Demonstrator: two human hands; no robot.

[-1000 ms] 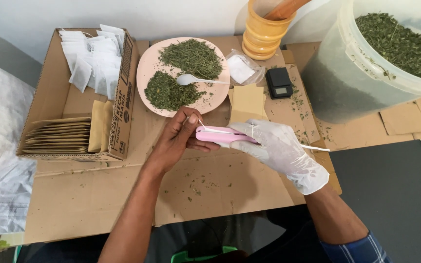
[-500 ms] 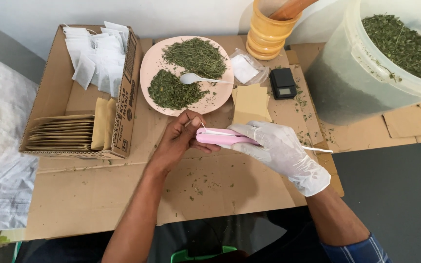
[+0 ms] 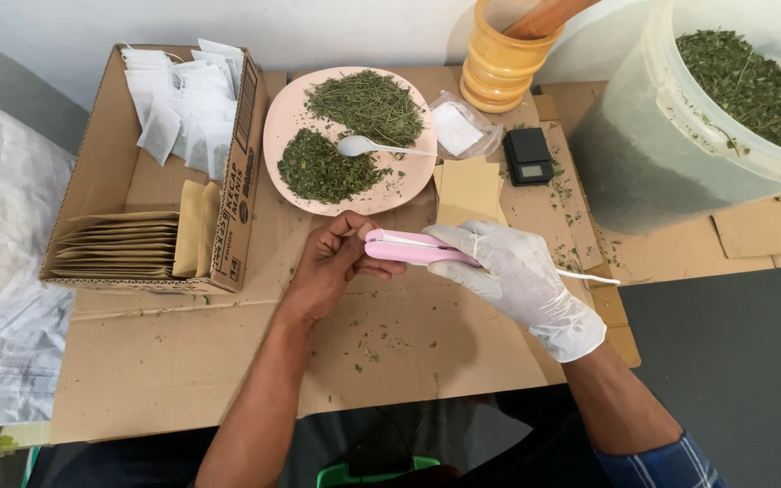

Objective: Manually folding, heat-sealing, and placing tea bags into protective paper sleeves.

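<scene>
My right hand (image 3: 522, 280), in a white glove, grips a pink handheld sealer (image 3: 409, 247) with a white cord trailing to the right. My bare left hand (image 3: 336, 262) pinches something small at the sealer's left tip; the item itself is hidden by my fingers. Both hands hover over the cardboard sheet (image 3: 228, 361), just below a pink plate (image 3: 286, 126) with two heaps of dried green herb and a white spoon (image 3: 363, 145).
A cardboard box (image 3: 246, 163) at left holds white tea bags and brown paper envelopes. A wooden mortar (image 3: 503, 63), a small black scale (image 3: 529, 155), a clear plastic bag (image 3: 463, 126) and a large bucket of dried herb (image 3: 680, 136) stand at the back right.
Both hands have stayed together at the sealer, with only a slight shift. Nothing else has moved.
</scene>
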